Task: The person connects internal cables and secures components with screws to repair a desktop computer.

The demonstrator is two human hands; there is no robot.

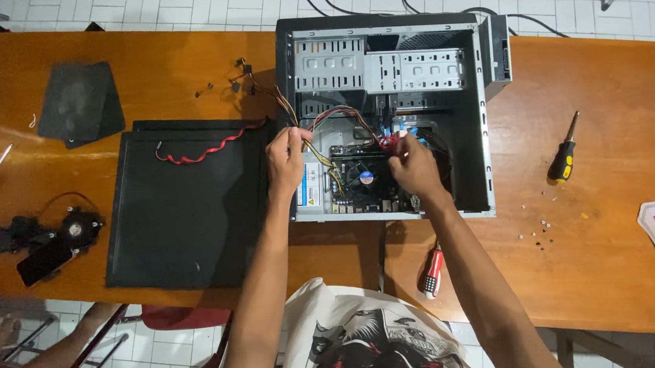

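On the orange table [619, 182], an open computer case [479, 115] lies on its side. The left hand [287, 160] grips a bundle of coloured wires [317, 149] at the case's left edge, fingers curled around them. The right hand [414, 167], inside the case beside the cooling fan [360, 177], pinches a small red connector [387, 144]. A black side panel [188, 212] lies left of the case; a red-handled screwdriver [431, 271] lies below it, and a yellow-and-black screwdriver [564, 157] and loose screws [539, 232] to its right.
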